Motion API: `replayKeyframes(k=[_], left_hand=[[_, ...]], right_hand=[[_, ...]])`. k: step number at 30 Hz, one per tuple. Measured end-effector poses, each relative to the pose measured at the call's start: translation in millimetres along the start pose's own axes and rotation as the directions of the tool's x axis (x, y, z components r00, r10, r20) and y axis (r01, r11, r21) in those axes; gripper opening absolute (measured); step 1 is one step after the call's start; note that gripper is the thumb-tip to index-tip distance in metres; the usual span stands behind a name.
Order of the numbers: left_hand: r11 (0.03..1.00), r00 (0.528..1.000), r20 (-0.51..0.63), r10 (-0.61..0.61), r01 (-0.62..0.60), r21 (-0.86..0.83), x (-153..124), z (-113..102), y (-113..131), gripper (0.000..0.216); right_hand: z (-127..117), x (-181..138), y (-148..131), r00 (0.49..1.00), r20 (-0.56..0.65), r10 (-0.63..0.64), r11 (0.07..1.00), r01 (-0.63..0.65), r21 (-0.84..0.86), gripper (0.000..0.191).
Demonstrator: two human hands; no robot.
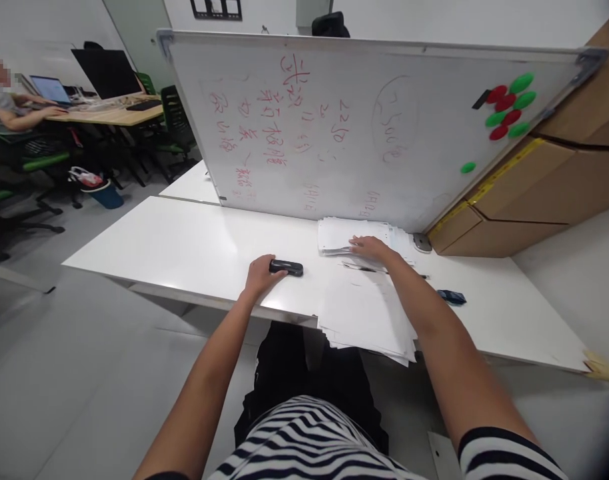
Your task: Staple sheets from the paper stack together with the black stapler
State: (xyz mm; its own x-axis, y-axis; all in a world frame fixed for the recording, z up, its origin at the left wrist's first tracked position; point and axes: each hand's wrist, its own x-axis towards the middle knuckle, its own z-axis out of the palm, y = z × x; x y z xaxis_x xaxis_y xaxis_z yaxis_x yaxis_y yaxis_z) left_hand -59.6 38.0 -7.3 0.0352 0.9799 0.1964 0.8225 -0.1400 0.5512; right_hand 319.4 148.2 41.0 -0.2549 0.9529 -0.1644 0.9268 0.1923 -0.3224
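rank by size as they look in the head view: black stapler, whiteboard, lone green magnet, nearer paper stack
1. Whiteboard
2. Nearer paper stack
3. Black stapler
4. Lone green magnet

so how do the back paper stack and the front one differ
The back stack lies beside the whiteboard, while the front stack juts over the near edge of the table. The right hand touches the back stack; no hand is on the front stack. Both are piles of white paper.
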Motion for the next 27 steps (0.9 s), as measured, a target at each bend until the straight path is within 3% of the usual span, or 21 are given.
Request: replayKeyframes(k=[13,27], left_hand=[[0.999,1.000,0.001,-0.010,0.010,0.037,1,0,0,0.060],[1.000,1.000,-0.007,-0.003,0.004,0.031,3,3,-3,0.060]], right_hand=[[4,0,-1,0.995,-0.073,0.065,0.993,-0.057,0.102,0.039],[-1,10,10,0.996,0.091,0.005,0.998,-0.011,0.065,0.050]])
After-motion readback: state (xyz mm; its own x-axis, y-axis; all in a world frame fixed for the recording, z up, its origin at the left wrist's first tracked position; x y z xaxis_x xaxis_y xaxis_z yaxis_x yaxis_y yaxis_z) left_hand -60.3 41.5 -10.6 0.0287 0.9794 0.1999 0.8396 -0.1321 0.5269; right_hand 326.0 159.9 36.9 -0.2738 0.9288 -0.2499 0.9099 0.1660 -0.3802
